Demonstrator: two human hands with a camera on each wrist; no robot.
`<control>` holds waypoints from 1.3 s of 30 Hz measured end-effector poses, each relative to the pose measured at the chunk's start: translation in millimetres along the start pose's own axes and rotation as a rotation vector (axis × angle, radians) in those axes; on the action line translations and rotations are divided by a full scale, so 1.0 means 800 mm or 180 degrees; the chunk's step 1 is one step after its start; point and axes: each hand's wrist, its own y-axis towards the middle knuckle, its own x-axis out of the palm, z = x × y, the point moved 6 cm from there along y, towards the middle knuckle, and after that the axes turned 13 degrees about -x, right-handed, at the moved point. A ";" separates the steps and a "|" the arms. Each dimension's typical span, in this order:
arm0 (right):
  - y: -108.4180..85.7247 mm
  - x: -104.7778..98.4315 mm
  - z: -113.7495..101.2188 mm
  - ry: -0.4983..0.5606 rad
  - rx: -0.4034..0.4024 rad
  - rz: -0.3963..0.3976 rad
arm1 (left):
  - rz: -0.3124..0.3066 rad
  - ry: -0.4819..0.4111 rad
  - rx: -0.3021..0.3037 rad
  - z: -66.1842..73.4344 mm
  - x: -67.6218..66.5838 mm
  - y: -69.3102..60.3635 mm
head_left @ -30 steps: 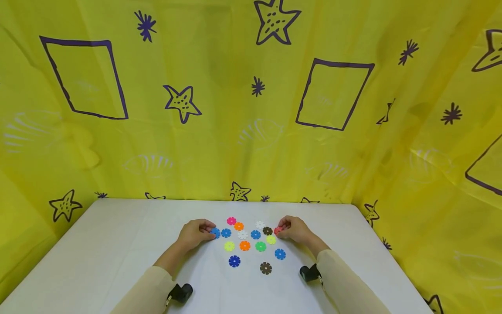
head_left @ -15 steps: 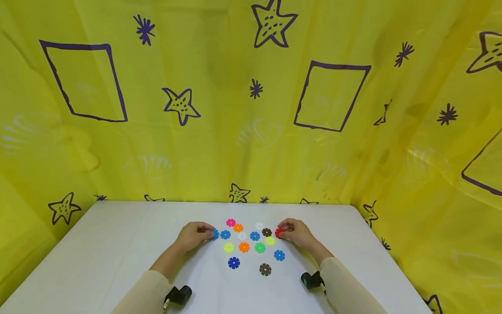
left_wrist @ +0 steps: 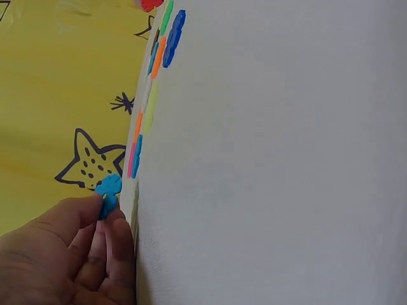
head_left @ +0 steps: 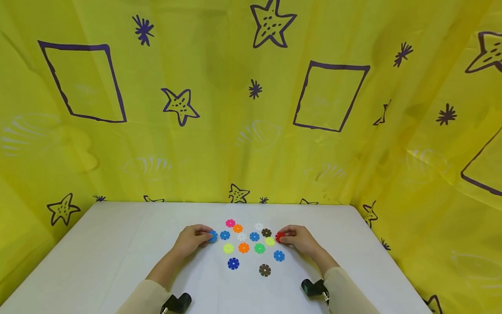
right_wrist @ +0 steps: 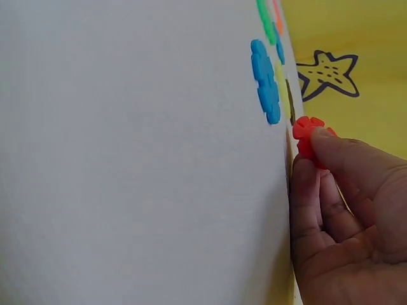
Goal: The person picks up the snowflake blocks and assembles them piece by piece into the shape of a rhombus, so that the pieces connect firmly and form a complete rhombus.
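My left hand (head_left: 192, 240) pinches a light blue notched plastic disc (head_left: 212, 237) between thumb and fingers, at the left end of a scattered group of such discs. In the left wrist view this blue disc (left_wrist: 109, 194) stands tilted at the thumb tip. At the group's right end, my right hand (head_left: 301, 240) pinches a red notched disc (head_left: 279, 237). The right wrist view shows the red disc (right_wrist: 308, 136) under the thumb, partly covered by it. Nearest the left hand lies another blue disc (head_left: 225, 235); a brown disc (head_left: 266, 233) lies beside the right.
Between the hands, several discs lie flat on the white table (head_left: 137, 244), among them an orange disc (head_left: 243, 247) and a green disc (head_left: 259, 248). A dark blue disc (head_left: 233, 263) and a brown one are closest to me. A yellow curtain (head_left: 219, 144) hangs behind.
Both hands have shifted slightly outward and towards me with their discs. The red disc has come a little away from the brown one. The loose discs keep their arrangement.
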 end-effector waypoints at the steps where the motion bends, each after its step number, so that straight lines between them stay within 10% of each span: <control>1: -0.001 0.001 0.002 0.0035 0.0012 0.0006 | 0.0029 -0.0016 -0.0004 -0.001 0.000 0.000; 8: -0.011 0.004 0.008 0.0469 -0.0042 0.0063 | 0.0163 -0.0207 -0.0098 -0.003 0.005 -0.008; 39: -0.070 0.013 0.006 0.1217 0.0036 0.0355 | -0.0620 -0.0649 -0.0341 -0.021 0.028 -0.062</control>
